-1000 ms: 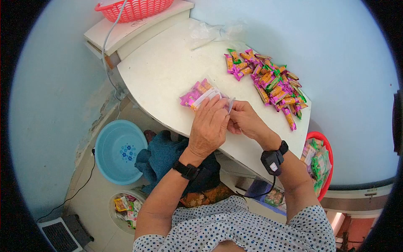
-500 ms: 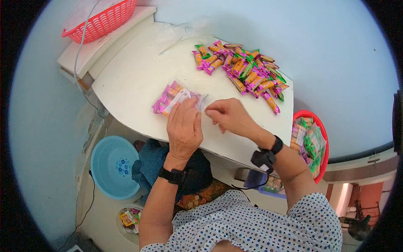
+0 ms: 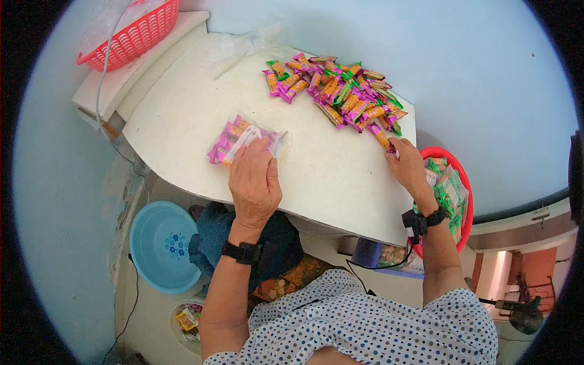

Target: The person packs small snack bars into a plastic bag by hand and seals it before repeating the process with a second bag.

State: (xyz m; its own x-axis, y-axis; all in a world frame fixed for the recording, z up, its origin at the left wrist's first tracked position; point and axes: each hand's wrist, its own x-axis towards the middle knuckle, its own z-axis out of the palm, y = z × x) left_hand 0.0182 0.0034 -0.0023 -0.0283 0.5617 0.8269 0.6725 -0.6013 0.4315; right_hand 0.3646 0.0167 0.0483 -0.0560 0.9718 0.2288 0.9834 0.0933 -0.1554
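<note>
A clear plastic bag point(image 3: 229, 139) with several purple-wrapped snack packets and a white label inside lies on the white table point(image 3: 182, 115). My left hand point(image 3: 255, 185) rests on it, fingers stretched over the label and the bag's right part. At the table's right side, my right hand point(image 3: 409, 170) has its fingertips closed on the lower end of a single purple-and-orange snack packet point(image 3: 378, 136). That packet lies at the near edge of a pile of purple and green snack packets point(image 3: 344, 91); its lower end is partly hidden by the fingers.
A red basket point(image 3: 466, 201) of filled bags stands right of the table. Thin clear plastic point(image 3: 249, 45) lies at the back, near a red perforated basket point(image 3: 134, 39) on a ledge. Below left are a blue basin point(image 3: 155, 255) and a bin point(image 3: 176, 328) with wrappers.
My right hand has moved right, from beside the bag's opening to the lone packet at the pile's near edge. My left hand stays on the bag. The view has shifted slightly.
</note>
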